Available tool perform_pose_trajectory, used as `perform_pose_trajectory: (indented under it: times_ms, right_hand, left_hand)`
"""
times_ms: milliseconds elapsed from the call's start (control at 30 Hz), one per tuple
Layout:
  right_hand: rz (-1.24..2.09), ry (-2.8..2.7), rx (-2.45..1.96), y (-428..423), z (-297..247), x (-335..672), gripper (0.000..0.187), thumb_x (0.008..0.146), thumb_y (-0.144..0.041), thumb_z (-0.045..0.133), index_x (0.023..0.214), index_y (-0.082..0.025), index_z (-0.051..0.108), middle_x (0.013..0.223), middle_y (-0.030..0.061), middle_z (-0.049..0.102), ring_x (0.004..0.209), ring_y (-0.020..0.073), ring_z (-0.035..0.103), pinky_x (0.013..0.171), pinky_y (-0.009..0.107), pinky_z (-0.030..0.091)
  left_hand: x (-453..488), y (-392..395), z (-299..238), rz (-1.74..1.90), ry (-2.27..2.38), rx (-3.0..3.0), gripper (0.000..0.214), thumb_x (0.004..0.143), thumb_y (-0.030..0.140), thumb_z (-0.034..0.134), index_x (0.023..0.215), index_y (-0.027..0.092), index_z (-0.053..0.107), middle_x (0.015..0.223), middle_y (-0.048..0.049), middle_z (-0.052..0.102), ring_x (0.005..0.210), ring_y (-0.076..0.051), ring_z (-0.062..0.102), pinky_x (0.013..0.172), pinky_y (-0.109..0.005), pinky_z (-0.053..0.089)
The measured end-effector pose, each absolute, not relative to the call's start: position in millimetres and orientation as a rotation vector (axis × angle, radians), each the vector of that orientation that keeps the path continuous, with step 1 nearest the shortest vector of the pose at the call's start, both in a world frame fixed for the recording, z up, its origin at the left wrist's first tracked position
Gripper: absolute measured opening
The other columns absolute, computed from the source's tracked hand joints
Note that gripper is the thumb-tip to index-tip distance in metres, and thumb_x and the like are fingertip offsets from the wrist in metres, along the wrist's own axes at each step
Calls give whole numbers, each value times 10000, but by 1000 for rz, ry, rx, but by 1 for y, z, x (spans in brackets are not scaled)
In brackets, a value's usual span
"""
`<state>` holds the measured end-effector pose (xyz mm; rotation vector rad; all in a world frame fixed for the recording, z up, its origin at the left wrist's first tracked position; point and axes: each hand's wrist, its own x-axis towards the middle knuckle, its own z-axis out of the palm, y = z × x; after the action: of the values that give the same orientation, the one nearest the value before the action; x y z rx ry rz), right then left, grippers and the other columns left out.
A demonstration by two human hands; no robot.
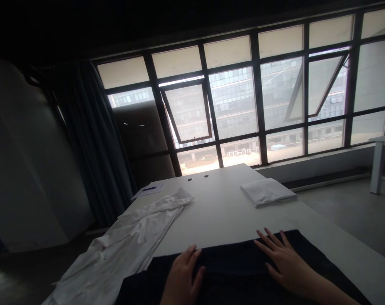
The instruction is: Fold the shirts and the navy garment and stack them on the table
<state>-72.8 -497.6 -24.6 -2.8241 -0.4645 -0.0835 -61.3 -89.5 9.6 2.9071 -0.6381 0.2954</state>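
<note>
A dark, nearly black piece of cloth (232, 267) lies spread over the near end of the white table (211, 212). My left hand (184, 275) rests on it close to its far edge, fingers side by side and the thumb apart. Further right, my right hand (284, 262) lies on the same cloth with its fingers spread wide. Neither hand grips anything that I can see. The cloth's near part runs out of the bottom of the view, so its kind cannot be told.
Rumpled white fabric (125, 241) runs along the table's left side. A folded white cloth (268, 191) lies near the right edge. At the far left sits paper (144, 191) with a pen (149, 188). Beyond are windows (233, 101), a dark curtain (93, 148) and another white table (377, 165).
</note>
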Motion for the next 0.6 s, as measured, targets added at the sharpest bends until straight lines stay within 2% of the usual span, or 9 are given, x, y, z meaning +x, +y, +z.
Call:
perform_pose_trajectory:
  times_ms: [100, 200, 300, 400, 533, 600]
  right_hand:
    - [-30, -599, -2723, -492, -29, -71, 589, 1011, -523, 399, 1582, -430, 285, 1683, -21, 186, 1550, 337, 153, 1230, 672, 68]
    - [34, -526, -2749, -505, -36, -65, 651, 993, -663, 351, 1588, -414, 261, 1680, -18, 184, 1550, 335, 144, 1240, 650, 81]
    - [36, -362, -2826, -538, -42, -58, 741, 955, -743, 332, 1593, -372, 266, 1678, -7, 170, 1552, 336, 116, 1245, 635, 81]
    - [-23, -155, -2893, -580, -52, -52, 794, 919, -773, 343, 1586, -343, 324, 1670, 17, 216, 1543, 362, 151, 1235, 662, 104]
    - [-255, 204, -3029, -611, -63, -46, 733, 897, -665, 408, 1509, -274, 513, 1630, 92, 343, 1514, 467, 193, 1151, 807, 70]
    - [-440, 254, -3061, -599, -61, -47, 708, 914, -584, 397, 1493, -202, 537, 1626, 130, 347, 1520, 465, 179, 1162, 789, 52]
  left_hand:
    - [-69, -122, -8, -47, -946, 2790, 733, 953, 723, 455, 1595, 438, 249, 1678, 9, 241, 1529, -362, 274, 1229, -645, 254]
    - [-70, -129, -12, -222, -868, 2813, 799, 919, 802, 412, 1598, 452, 177, 1687, 9, 111, 1548, -424, 120, 1199, -752, 130]
    - [-72, -120, -3, -292, -657, 2903, 862, 883, 865, 364, 1597, 415, 191, 1685, -7, 43, 1546, -440, 28, 1199, -750, 71]
    - [-76, -107, 8, -356, -423, 3000, 974, 827, 928, 328, 1603, 368, 149, 1682, -15, -6, 1542, -440, -24, 1188, -757, 41]
    - [-79, -92, 11, -419, -224, 3079, 1157, 755, 978, 338, 1608, 233, 106, 1679, -78, -38, 1532, -448, -40, 1232, -659, 62]
    - [-79, -87, 9, -409, -213, 3075, 1171, 746, 981, 344, 1606, 217, 126, 1679, -91, -29, 1525, -460, -39, 1239, -635, 71]
